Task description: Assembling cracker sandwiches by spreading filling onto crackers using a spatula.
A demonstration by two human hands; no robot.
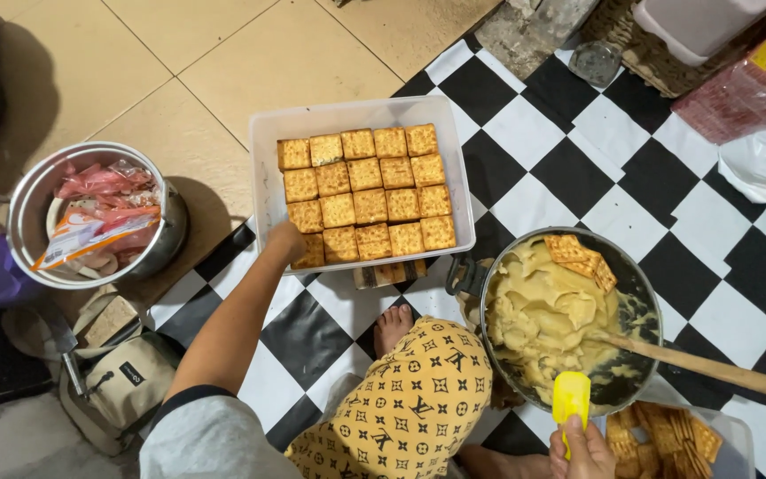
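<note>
On the far left of the floor I see a metal pot [19, 222] filled with crumpled plastic wrappers [99, 213], standing on beige tiles. Right of it comes my left hand [287, 241], with the arm stretched forward. Its fingers are curled narrow at the near left corner of the cracker layer, touching the corner cracker; I cannot tell if they pinch it.

The crackers [365, 195] lie in a clear rectangular plastic tray [263, 160]. They are golden brown squares with small holes, packed edge to edge in flat rows. The long axis of the tray runs left to right, a little tilted.

Further right stands a dark pan [636, 293] on the black and white checkered mat, holding thick pale yellow cream [538, 315] and some crackers at its far edge. A wooden spoon [711, 368] rests in it, handle pointing right. My right hand [585, 451] grips a yellow spatula [571, 395], blade pointing up toward the pan.
</note>
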